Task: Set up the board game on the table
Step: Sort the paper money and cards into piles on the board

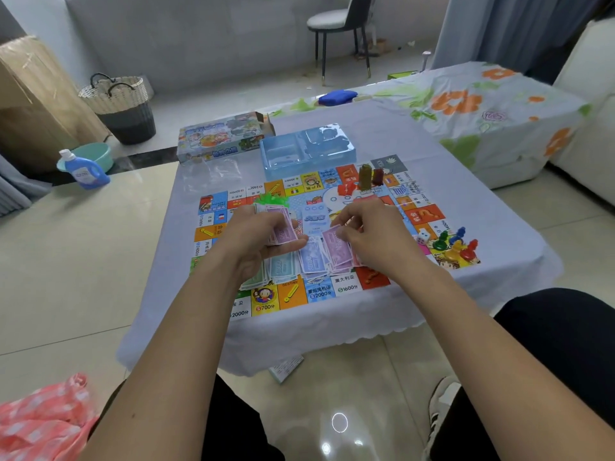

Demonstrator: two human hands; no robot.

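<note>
Money sorting over the board (pixel 299 294), mid-step.
Left hand (pixel 263 234) is gripping a purple stack (pixel 283 232); right hand (pixel 369 237) is pinching 1 purple note (pixel 336 246) off the loose pile (pixel 299 264) lying just under both hands. Better to be lifting 1 note at a time (colours matched), squaring each against the stack between thumb and fingers.

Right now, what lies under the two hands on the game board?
Loose paper money lies spread on the game board; the left hand holds a purple stack, the right hand one purple note. The squares beneath are covered.
</note>
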